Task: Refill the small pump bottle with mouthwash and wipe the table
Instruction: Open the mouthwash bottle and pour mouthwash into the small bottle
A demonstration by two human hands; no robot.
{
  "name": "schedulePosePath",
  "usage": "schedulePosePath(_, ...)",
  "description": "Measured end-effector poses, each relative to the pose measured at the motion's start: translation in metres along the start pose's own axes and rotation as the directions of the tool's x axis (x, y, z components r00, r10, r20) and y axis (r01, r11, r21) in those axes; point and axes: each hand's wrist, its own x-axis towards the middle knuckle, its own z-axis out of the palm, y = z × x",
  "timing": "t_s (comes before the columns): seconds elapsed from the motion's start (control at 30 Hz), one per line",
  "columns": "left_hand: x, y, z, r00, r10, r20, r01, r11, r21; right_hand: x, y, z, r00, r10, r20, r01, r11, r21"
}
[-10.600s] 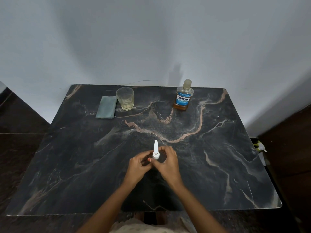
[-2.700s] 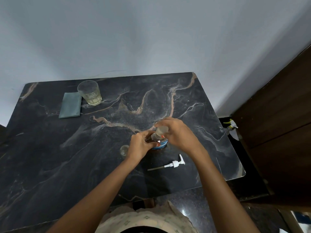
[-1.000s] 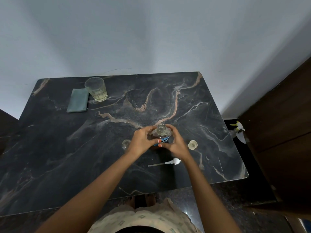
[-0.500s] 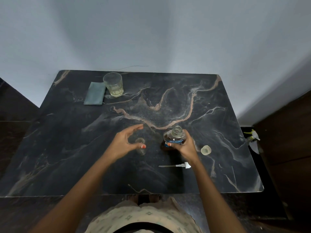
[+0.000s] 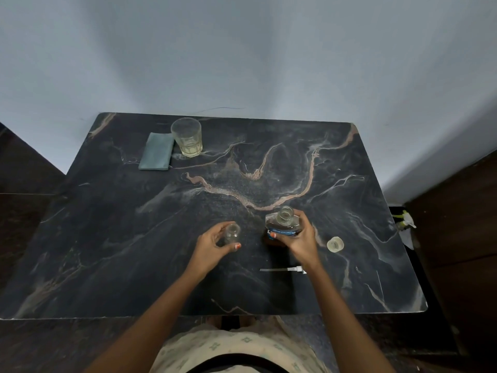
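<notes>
The left hand (image 5: 212, 244) grips the small clear pump bottle (image 5: 231, 233), upright on the dark marble surface (image 5: 134, 238). The right hand (image 5: 301, 238) grips the uncapped mouthwash bottle (image 5: 282, 223). The cap (image 5: 335, 244) lies right of it; the pump head (image 5: 285, 270) lies nearer the person. A glass (image 5: 187, 137) and folded cloth (image 5: 156, 155) sit at the far left.

Broad bare stretch of dark marble desk (image 5: 113, 238) at left, clear cap (image 5: 335, 244) and white pump head (image 5: 285, 270) cluttering right-front, ribbed glass tumbler (image 5: 187, 137) and grey folded cloth (image 5: 156, 155) blocking far-left corner
</notes>
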Motion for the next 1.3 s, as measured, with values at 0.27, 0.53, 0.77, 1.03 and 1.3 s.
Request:
schedulePosePath(0.27,0.001,0.034,-0.006,0.994,0.104,-0.041,-0.107,0.991,-0.082,0.007,-0.023,0.003,0.992,-0.116,-0.044,0.114,0.992,-0.053)
schedulePosePath(0.53,-0.002,0.081,-0.012,0.963,0.261,-0.072,-0.267,0.960,-0.088,0.024,-0.081,0.005,0.920,-0.392,0.014,0.383,0.890,-0.246)
schedulePosePath(0.77,-0.007,0.099,-0.020,0.946,0.296,-0.129,-0.309,0.947,-0.091,0.037,-0.120,0.006,0.785,-0.609,0.109,0.565,0.634,-0.528)
schedulePosePath(1.03,-0.008,0.106,-0.026,0.934,0.317,-0.166,-0.329,0.943,-0.045,0.043,-0.140,0.004,0.674,-0.703,0.229,0.633,0.388,-0.670)
schedulePosePath(1.3,-0.009,0.113,-0.027,0.929,0.323,-0.183,-0.326,0.945,0.014,0.043,-0.154,0.007,0.589,-0.753,0.292,0.668,0.251,-0.701)
